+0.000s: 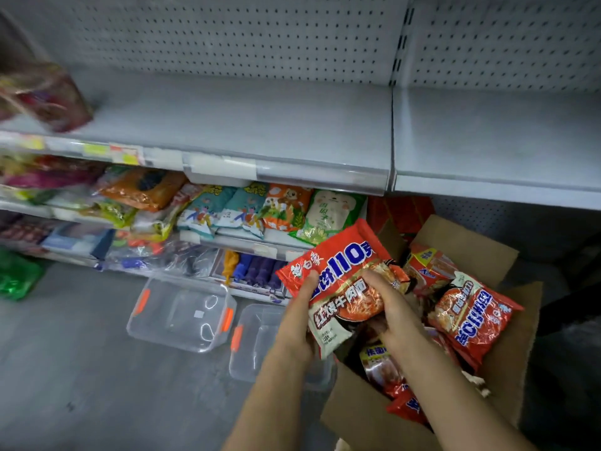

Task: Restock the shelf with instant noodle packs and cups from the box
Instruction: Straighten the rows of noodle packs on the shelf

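- Above the open cardboard box (487, 252), your left hand (297, 315) and right hand (388, 315) both grip one red instant noodle pack (341, 265).
- Lift it straight out, keeping it flat, then carry it up-left to the bare grey shelf (260, 125).
- Hold its edges lightly so the noodles don't crush.
- More packs (471, 315) lie in the box, just right of your hands.

Both bare forearms reach forward, left hand (297, 315) and right hand (392, 315) gripping.
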The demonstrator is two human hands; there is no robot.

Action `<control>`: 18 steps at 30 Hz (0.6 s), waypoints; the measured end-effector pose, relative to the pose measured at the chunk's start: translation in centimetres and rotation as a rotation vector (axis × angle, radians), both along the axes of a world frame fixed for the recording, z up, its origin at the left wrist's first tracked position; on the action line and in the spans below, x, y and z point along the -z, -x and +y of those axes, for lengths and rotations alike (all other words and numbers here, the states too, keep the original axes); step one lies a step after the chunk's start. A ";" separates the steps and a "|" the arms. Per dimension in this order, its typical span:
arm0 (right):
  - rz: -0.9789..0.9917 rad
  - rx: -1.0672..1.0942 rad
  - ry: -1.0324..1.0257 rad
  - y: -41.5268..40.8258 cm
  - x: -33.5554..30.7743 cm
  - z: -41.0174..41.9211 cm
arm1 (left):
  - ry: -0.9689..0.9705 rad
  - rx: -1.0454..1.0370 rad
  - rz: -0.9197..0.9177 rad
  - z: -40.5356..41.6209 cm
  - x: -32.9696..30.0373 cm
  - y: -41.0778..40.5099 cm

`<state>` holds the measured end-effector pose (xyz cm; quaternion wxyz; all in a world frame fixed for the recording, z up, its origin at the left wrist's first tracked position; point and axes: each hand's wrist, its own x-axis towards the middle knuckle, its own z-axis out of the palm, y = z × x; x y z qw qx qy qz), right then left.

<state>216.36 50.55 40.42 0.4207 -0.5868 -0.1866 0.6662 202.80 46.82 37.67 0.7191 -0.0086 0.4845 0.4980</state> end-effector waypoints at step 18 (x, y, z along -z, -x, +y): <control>-0.158 -0.474 -0.556 20.3 -16.5 -4.7 | -0.287 -0.463 0.310 -10.2 -15.4 23.6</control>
